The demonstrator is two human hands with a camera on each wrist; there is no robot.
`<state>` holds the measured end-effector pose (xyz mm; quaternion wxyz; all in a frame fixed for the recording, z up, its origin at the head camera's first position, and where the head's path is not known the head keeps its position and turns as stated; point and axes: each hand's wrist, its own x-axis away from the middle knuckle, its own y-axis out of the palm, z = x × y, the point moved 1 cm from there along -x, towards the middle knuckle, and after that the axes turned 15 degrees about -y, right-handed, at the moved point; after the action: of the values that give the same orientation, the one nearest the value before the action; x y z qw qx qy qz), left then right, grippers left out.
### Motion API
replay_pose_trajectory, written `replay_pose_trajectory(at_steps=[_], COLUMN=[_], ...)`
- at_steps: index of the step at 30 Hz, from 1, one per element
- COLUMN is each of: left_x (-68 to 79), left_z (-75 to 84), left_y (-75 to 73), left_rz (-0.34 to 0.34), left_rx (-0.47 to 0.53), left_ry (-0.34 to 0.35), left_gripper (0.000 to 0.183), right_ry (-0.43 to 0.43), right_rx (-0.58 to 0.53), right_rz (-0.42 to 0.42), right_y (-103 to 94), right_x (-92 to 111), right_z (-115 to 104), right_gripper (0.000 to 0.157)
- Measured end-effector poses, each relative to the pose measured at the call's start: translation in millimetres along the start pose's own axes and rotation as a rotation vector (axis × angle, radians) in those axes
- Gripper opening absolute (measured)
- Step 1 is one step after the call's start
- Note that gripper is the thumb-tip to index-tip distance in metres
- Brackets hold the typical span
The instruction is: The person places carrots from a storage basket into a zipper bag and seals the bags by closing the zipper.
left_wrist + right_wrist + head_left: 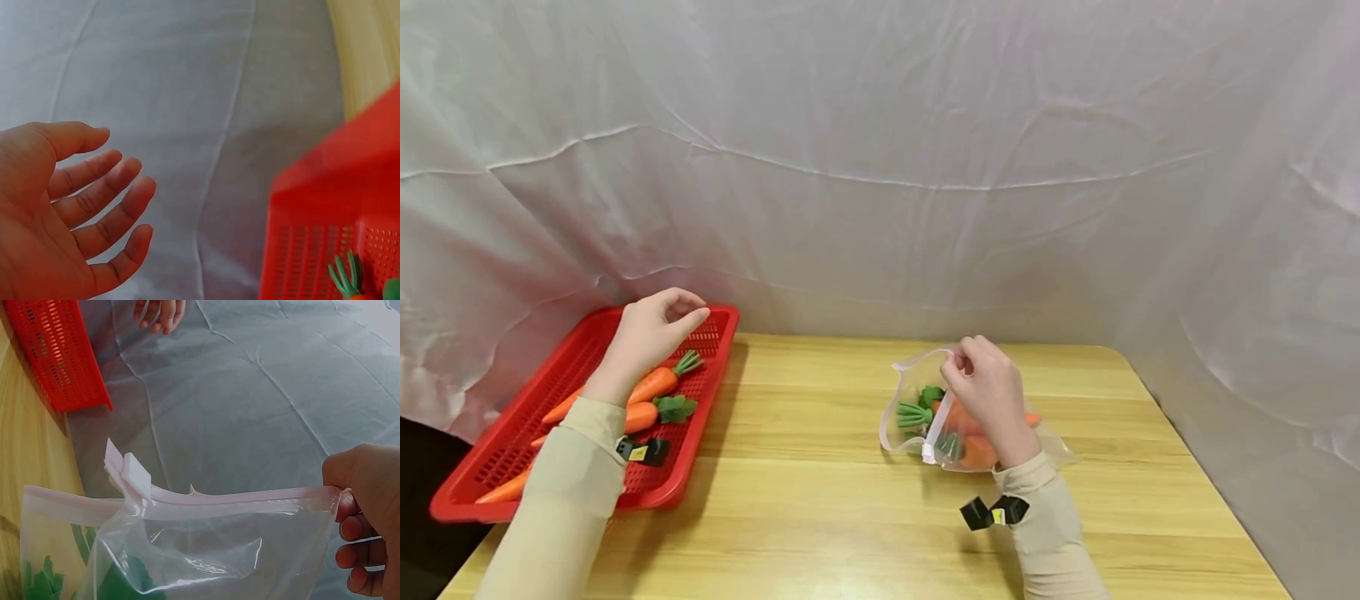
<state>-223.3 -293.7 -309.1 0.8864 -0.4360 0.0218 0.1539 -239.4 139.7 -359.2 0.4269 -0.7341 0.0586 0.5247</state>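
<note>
My left hand (651, 333) hovers over the far end of a red plastic basket (718, 392), its fingers loosely bent with nothing between them. In the left wrist view the palm of that hand (69, 206) faces the camera, beside the basket. Several orange carrots (653, 383) with green tops lie in the basket. My right hand (988, 387) pinches the rim of a clear zip bag (887, 417), whose mouth gapes toward the left. Inside the bag are carrots (977, 450) with green tops. A white slider (137, 475) sits on the bag's pinkish zip strip.
The wooden table (805, 467) runs between basket and bag. A grey-white cloth (880, 183) hangs behind the table and along its right side. Small black cameras are strapped to both wrists.
</note>
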Motion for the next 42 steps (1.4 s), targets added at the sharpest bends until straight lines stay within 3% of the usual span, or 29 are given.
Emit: replay_pose_trajectory(at_steps=[10, 21, 42], left_x=[-19.5, -30.5, -40.6], left_z=[-37.2, -75.1, -117.0], left_y=[10.9, 29.0, 55.3], left_rz=[-0.032, -0.030, -0.218], left_rx=[-0.016, -0.047, -0.315], left_ry=[-0.082, -0.168, -0.304], left_gripper=[0.041, 0.039, 0.051], right_ry=[0.000, -0.011, 0.000], right_rx=[-0.001, 0.000, 0.003], right_rz=[-0.004, 0.004, -0.017], right_y=[1.3, 1.6, 2.6], right_x=[2, 1, 0], right_z=[0, 0, 0], right_gripper=[0.020, 0.020, 0.019])
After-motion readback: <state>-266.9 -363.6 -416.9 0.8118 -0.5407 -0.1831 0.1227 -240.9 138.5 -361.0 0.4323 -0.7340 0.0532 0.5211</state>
